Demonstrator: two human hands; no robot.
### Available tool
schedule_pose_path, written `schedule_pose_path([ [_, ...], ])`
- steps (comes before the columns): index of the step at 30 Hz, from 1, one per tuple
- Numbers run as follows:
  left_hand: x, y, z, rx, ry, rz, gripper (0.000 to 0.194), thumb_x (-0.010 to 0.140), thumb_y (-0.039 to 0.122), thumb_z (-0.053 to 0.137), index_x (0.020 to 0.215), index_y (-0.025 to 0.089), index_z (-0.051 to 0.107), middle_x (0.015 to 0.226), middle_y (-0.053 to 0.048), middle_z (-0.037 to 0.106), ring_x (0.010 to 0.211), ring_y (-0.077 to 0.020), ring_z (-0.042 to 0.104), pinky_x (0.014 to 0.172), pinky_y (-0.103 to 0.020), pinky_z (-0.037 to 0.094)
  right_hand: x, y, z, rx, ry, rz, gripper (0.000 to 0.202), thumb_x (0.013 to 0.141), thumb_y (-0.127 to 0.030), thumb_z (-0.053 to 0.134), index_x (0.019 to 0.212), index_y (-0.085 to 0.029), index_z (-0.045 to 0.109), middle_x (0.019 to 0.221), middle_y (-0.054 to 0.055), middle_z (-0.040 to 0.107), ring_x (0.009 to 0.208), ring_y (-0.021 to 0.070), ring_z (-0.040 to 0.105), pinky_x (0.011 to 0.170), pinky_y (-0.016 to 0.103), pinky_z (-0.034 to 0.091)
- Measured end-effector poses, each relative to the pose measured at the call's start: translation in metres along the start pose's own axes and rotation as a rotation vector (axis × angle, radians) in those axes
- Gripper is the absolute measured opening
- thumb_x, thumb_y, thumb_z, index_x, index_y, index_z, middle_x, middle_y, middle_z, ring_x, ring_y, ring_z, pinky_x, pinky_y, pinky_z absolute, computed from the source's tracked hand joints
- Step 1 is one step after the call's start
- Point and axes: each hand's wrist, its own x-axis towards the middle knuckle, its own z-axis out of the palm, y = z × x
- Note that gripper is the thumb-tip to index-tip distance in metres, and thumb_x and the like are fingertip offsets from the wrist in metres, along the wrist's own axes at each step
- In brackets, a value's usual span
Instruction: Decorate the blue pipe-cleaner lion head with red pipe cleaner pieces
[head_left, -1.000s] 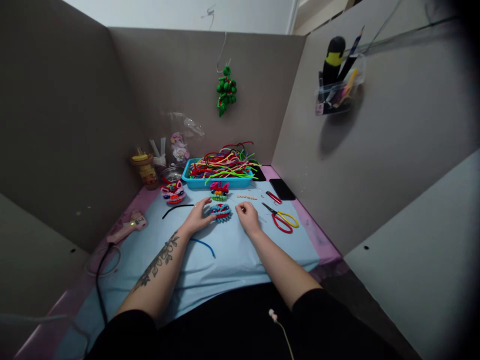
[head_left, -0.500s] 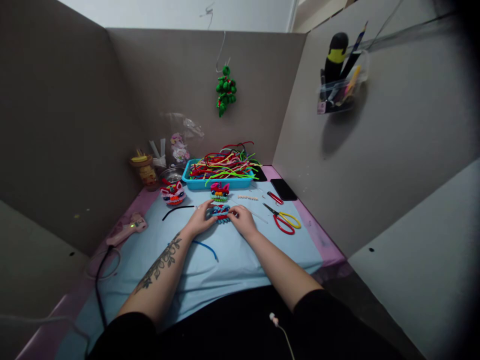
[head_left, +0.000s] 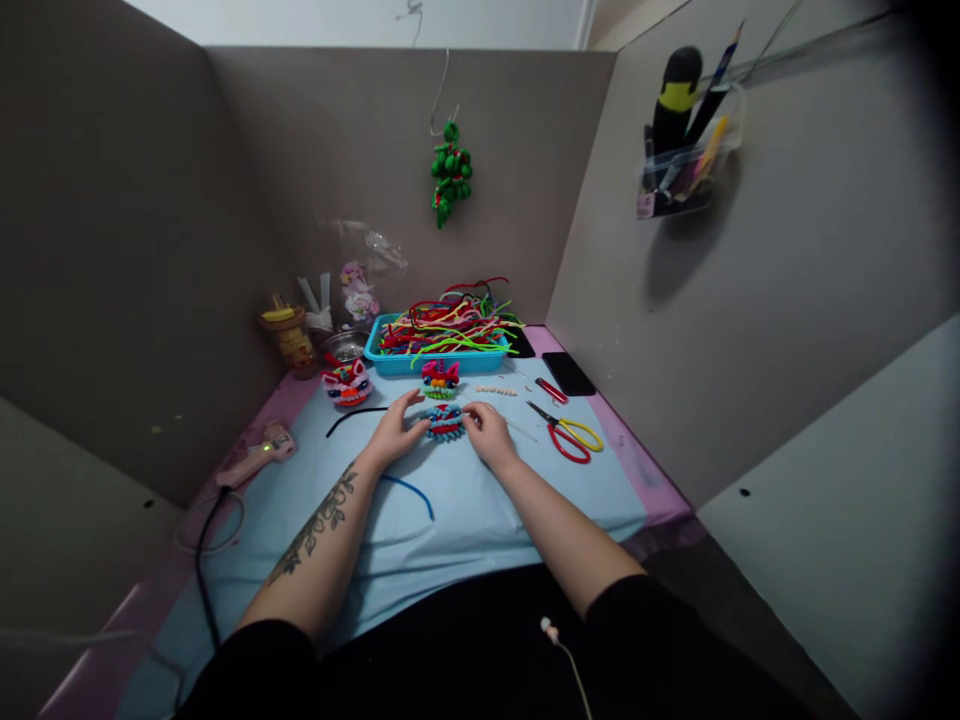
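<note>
A small blue and red pipe-cleaner lion head is between my two hands. My left hand is on its left side with thumb and fingers apart, the thumb tip at the figure's edge. On the opposite side, the fingers of my right hand pinch the figure's right edge. Just behind it stands a pink, red and green lion head. A pink and red lion head sits farther left. One black pipe cleaner lies beside my left hand, and a blue pipe cleaner lies nearer me.
A blue tray heaped with coloured pipe cleaners stands at the back. Scissors, a red tool and a phone lie to the right. On the left rests a pink glue gun with its cord. Partition walls enclose the table.
My left hand has opened and drawn slightly left from the blue lion head. The lion head has turned a little, and my right hand has shifted slightly right. The view has tilted slightly.
</note>
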Motion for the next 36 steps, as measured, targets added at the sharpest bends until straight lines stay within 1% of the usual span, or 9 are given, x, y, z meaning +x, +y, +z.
schedule_pose_path([
  [5, 0.002, 0.003, -0.024, -0.085, 0.237, -0.098, 0.045, 0.080, 0.037, 0.056, 0.120, 0.018, 0.050, 0.121, -0.012, 0.059, 0.111, -0.0237, 0.055, 0.092, -0.040, 0.043, -0.002, 0.004, -0.008, 0.069, 0.147, 0.166, 0.029, 0.084, -0.020, 0.033, 0.105, -0.020, 0.053, 0.071, 0.000, 0.057, 0.067, 0.0175, 0.056, 0.066, 0.030, 0.044],
  [9, 0.000, 0.004, -0.042, -0.249, 0.375, -0.154, 0.038, 0.082, 0.041, 0.051, 0.111, 0.017, 0.053, 0.105, -0.011, 0.064, 0.098, -0.0213, 0.060, 0.082, -0.035, 0.047, -0.003, 0.006, -0.008, 0.051, 0.196, 0.089, 0.031, 0.076, -0.012, 0.035, 0.101, -0.019, 0.052, 0.086, 0.006, 0.058, 0.082, 0.0197, 0.057, 0.078, 0.035, 0.045],
  [11, -0.008, 0.011, -0.051, -0.172, 0.241, -0.157, 0.034, 0.082, 0.043, 0.051, 0.103, 0.017, 0.056, 0.096, -0.008, 0.064, 0.089, -0.0199, 0.060, 0.077, -0.033, 0.047, -0.003, 0.006, -0.006, 0.058, 0.187, 0.016, 0.030, 0.074, -0.010, 0.036, 0.098, -0.018, 0.053, 0.091, 0.008, 0.058, 0.088, 0.0201, 0.056, 0.083, 0.036, 0.044],
  [15, -0.036, 0.031, -0.060, 0.188, -0.333, -0.100, 0.029, 0.076, 0.043, 0.058, 0.093, 0.020, 0.062, 0.093, -0.006, 0.061, 0.088, -0.0214, 0.056, 0.080, -0.034, 0.044, -0.003, 0.005, -0.004, 0.064, 0.174, 0.010, 0.024, 0.075, -0.014, 0.040, 0.094, -0.018, 0.053, 0.090, 0.008, 0.058, 0.085, 0.0204, 0.056, 0.082, 0.037, 0.045],
  [21, -0.067, 0.044, -0.061, 0.451, -0.526, -0.071, 0.014, 0.077, 0.030, 0.056, 0.081, 0.019, 0.063, 0.093, -0.008, 0.056, 0.090, -0.0223, 0.051, 0.081, -0.034, 0.041, -0.003, 0.000, -0.008, 0.061, 0.173, 0.016, 0.016, 0.076, -0.020, 0.045, 0.087, -0.017, 0.056, 0.089, 0.008, 0.056, 0.077, 0.0189, 0.054, 0.076, 0.034, 0.047],
  [23, -0.066, 0.039, -0.065, 0.476, -0.482, -0.072, 0.012, 0.079, 0.025, 0.050, 0.078, 0.018, 0.060, 0.090, -0.008, 0.058, 0.087, -0.0211, 0.052, 0.079, -0.033, 0.041, -0.004, -0.003, -0.010, 0.054, 0.149, 0.004, 0.013, 0.075, -0.019, 0.045, 0.082, -0.018, 0.056, 0.086, 0.007, 0.056, 0.078, 0.0189, 0.054, 0.077, 0.034, 0.046],
  [29, -0.037, 0.015, -0.087, 0.651, -0.107, -0.310, 0.011, 0.084, 0.027, 0.043, 0.082, 0.019, 0.051, 0.072, -0.006, 0.059, 0.064, -0.0195, 0.054, 0.056, -0.028, 0.036, -0.010, -0.014, -0.013, 0.070, 0.075, -0.015, 0.013, 0.076, -0.017, 0.046, 0.078, -0.019, 0.059, 0.084, 0.005, 0.056, 0.077, 0.0181, 0.054, 0.073, 0.031, 0.046],
  [33, -0.012, 0.013, -0.085, 0.547, -0.048, -0.221, 0.010, 0.082, 0.029, 0.047, 0.079, 0.020, 0.050, 0.067, -0.002, 0.057, 0.059, -0.0164, 0.053, 0.055, -0.025, 0.036, -0.007, -0.026, -0.017, 0.099, 0.020, -0.050, 0.015, 0.079, -0.017, 0.046, 0.084, -0.019, 0.061, 0.085, 0.005, 0.058, 0.075, 0.0174, 0.056, 0.066, 0.029, 0.047],
  [36, 0.008, 0.027, -0.069, 0.420, -0.055, -0.094, 0.015, 0.083, 0.033, 0.049, 0.077, 0.019, 0.051, 0.068, 0.000, 0.057, 0.059, -0.0140, 0.050, 0.056, -0.024, 0.038, 0.009, -0.040, -0.020, 0.029, -0.052, -0.208, 0.022, 0.082, -0.018, 0.048, 0.100, -0.020, 0.061, 0.099, 0.007, 0.061, 0.094, 0.0203, 0.056, 0.085, 0.034, 0.045],
])
